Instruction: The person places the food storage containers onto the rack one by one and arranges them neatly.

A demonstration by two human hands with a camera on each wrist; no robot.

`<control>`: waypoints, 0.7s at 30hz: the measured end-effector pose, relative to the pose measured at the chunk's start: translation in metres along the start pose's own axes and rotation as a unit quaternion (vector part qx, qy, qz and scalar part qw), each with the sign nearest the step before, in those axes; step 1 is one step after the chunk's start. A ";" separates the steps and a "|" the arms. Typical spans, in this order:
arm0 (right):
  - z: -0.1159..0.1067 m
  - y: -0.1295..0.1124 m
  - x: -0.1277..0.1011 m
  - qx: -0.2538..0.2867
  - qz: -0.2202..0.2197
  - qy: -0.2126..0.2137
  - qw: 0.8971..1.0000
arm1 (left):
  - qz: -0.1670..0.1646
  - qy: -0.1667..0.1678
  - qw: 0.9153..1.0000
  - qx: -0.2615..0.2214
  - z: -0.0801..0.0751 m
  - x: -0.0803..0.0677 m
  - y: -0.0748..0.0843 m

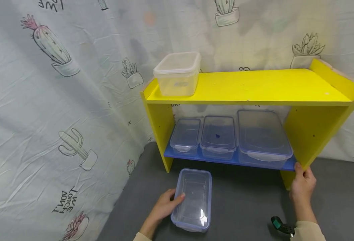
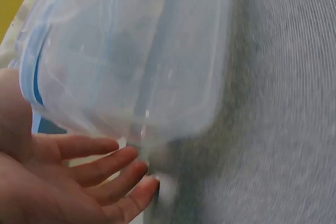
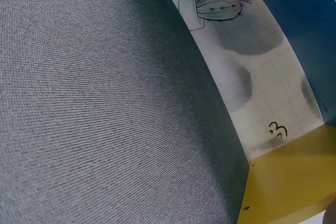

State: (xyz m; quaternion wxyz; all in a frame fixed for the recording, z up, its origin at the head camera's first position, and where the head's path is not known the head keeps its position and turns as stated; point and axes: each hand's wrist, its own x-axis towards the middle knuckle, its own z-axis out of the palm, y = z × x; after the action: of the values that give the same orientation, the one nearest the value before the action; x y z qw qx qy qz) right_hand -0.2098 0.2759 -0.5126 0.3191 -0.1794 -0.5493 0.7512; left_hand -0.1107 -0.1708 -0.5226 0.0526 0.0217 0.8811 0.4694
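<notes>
My left hand [image 1: 166, 206] holds a clear plastic food container [image 1: 193, 197] with a blue-rimmed lid by its left side, thumb over the lid. Seen from the left wrist, the container [image 2: 136, 56] appears tilted, and the fingers of the left hand [image 2: 89, 177] lie beside its wall. At the lower right of a yellow shelf unit [image 1: 246, 85], my right hand [image 1: 303, 184] grips the side panel where it meets the blue lower shelf [image 1: 290, 164]. Only a sliver of that hand shows in the right wrist view, whose corner holds the yellow panel [image 3: 294, 177].
Three blue-lidded containers stand on the lower shelf: a small one [image 1: 185, 134], a middle one [image 1: 218, 135] and a large one [image 1: 264, 137]. A white-lidded container [image 1: 178, 75] sits on top at the left. A dark strap [image 1: 280, 226] lies by the right wrist on the grey table [image 1: 240, 207]. Cactus-print cloth [image 1: 74, 110] hangs behind.
</notes>
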 end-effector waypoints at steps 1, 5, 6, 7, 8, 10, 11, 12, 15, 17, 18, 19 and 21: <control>0.000 0.000 0.000 -0.002 0.001 0.002 1.000 | -0.003 0.005 1.000 -0.015 0.001 -0.001 0.001; 0.001 0.001 0.001 -0.008 -0.001 0.002 1.000 | -0.036 0.018 0.991 -0.126 0.004 -0.003 0.004; 0.001 0.001 0.001 -0.010 -0.001 0.002 1.000 | -0.048 0.023 0.987 -0.155 0.004 -0.003 0.005; 0.001 0.001 0.000 -0.008 -0.001 0.002 1.000 | -0.059 0.028 0.981 -0.182 0.005 -0.003 0.006; 0.001 0.001 0.000 -0.007 -0.001 0.002 1.000 | -0.068 0.036 0.977 -0.201 0.005 -0.003 0.007; 0.001 0.001 0.000 -0.006 -0.003 0.003 1.000 | -0.081 0.052 0.970 -0.222 0.006 -0.002 0.006; 0.001 0.001 -0.001 -0.005 -0.003 0.003 1.000 | -0.084 0.060 0.968 -0.230 0.006 -0.002 0.006; 0.001 0.001 -0.001 -0.006 -0.003 0.002 1.000 | -0.087 0.066 0.965 -0.239 0.007 -0.002 0.006; 0.002 0.000 -0.002 -0.011 0.000 0.002 1.000 | -0.094 0.073 0.953 -0.280 0.008 -0.001 0.005; 0.002 -0.001 -0.003 -0.013 0.004 0.003 1.000 | -0.097 0.071 0.943 -0.311 0.009 -0.001 0.007; 0.002 -0.001 -0.004 -0.012 0.004 0.002 1.000 | -0.098 0.069 0.937 -0.329 0.009 -0.002 0.008; 0.002 -0.001 -0.004 -0.011 0.004 0.004 1.000 | -0.099 0.065 0.931 -0.346 0.010 -0.002 0.010; 0.002 -0.001 -0.004 -0.002 0.002 0.003 1.000 | -0.100 0.055 0.920 -0.374 0.010 -0.003 0.014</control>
State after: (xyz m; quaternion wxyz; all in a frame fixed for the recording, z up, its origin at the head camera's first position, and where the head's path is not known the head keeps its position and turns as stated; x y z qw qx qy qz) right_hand -0.2078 0.2719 -0.5112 0.3190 -0.1838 -0.5493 0.7501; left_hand -0.1072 -0.1548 -0.5164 0.0545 -0.1136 0.6401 0.7579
